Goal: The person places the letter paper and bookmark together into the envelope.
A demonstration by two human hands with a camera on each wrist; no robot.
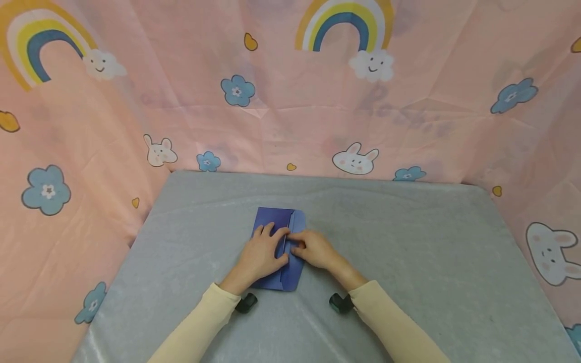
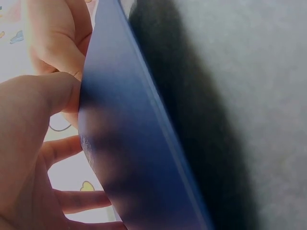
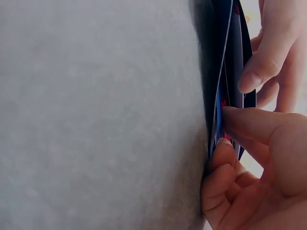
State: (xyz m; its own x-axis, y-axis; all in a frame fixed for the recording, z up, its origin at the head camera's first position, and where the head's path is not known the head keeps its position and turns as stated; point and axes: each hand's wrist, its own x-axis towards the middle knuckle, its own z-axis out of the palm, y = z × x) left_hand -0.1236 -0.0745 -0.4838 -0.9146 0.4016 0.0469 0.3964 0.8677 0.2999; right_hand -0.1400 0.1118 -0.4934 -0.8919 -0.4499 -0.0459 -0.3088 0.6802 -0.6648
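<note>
A blue envelope (image 1: 274, 215) lies on the grey cloth in the head view, its lighter flap (image 1: 292, 275) folded out to the right. My left hand (image 1: 259, 253) rests on its body with fingers spread and thumb by the opening. From the right, my right hand (image 1: 317, 249) pinches the envelope at the opening with thumb and curled fingers. Thin layers and a red and blue patch (image 3: 224, 103) show between the edges in the right wrist view; I cannot tell what this patch is. The left wrist view has the envelope's side (image 2: 136, 124) raised above its shadow.
Grey cloth (image 1: 408, 242) covers the table. A pink curtain (image 1: 281, 121) printed with rainbows, rabbits and flowers hangs behind and at both sides. Dark wrist-worn cameras (image 1: 246, 303) sit under both cream sleeves (image 1: 199, 320).
</note>
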